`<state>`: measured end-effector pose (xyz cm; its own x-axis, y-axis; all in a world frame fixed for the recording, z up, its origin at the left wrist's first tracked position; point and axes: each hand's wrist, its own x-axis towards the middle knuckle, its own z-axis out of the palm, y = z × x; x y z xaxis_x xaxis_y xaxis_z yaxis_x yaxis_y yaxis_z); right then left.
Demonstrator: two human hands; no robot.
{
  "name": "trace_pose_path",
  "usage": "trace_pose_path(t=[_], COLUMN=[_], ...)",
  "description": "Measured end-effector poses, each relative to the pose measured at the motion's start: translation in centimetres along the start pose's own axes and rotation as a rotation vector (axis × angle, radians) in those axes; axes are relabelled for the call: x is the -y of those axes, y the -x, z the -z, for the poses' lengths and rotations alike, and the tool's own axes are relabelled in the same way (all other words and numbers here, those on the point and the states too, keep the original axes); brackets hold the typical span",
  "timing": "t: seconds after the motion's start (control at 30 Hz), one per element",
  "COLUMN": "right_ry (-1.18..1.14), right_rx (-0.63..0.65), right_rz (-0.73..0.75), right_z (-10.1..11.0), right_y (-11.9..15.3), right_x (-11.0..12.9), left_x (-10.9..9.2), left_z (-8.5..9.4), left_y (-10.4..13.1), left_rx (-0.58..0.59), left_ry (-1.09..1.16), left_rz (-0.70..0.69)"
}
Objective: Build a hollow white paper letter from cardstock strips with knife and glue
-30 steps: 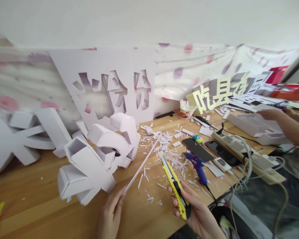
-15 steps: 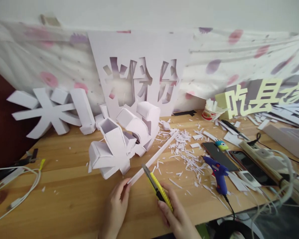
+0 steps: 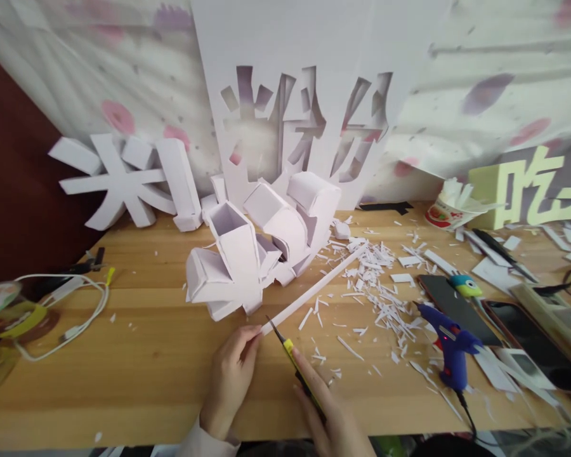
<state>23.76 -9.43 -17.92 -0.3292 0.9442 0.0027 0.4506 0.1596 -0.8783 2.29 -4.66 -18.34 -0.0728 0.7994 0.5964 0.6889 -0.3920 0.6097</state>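
Between thumb and fingers, my left hand (image 3: 233, 374) pinches the near end of a long narrow white foam-board strip (image 3: 314, 289). The strip slants away to the right, its far end among scraps. Wrapped round a yellow and black utility knife (image 3: 301, 374) is my right hand (image 3: 330, 406). The knife's blade is out, its tip close to the strip's near end beside my left fingertips; I cannot tell whether it touches. Just beyond my left hand lies a white three-dimensional foam-board character (image 3: 235, 279), with open hollow sides facing me.
White scraps (image 3: 375, 273) are strewn right of the strip. A blue glue gun (image 3: 452, 349) with a cord stands at the right, near two phones (image 3: 533, 343). Finished white letters (image 3: 128, 184) and a cut-out board (image 3: 333, 38) stand behind. A white cable (image 3: 92, 311) and tape rolls (image 3: 9, 311) lie left.
The view has tilted down and shifted left. The knife's blade has come nearer the strip's held end and turned more edge-on. My left hand still pinches the strip.
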Motion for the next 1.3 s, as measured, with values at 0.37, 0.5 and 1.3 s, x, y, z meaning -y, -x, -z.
trace_pose_path(t=[0.37,0.5,1.3], right_ry=[0.032,0.027,-0.383], right_rx=[-0.068,-0.072,-0.941], right_rz=[0.008,0.021,0.158], right_z=[-0.8,-1.1,5.4], right_y=[0.3,0.4,-1.8], right_x=[-0.6,-1.7,7.9], left_x=[0.3,0.2,-8.6], left_z=[-0.1,-0.3,7.3], left_y=[0.1,0.1,-5.3], left_rx=[-0.026,-0.038,-0.351], left_ry=[0.003,0.002,-0.257], left_rz=[-0.048,-0.059,-0.532])
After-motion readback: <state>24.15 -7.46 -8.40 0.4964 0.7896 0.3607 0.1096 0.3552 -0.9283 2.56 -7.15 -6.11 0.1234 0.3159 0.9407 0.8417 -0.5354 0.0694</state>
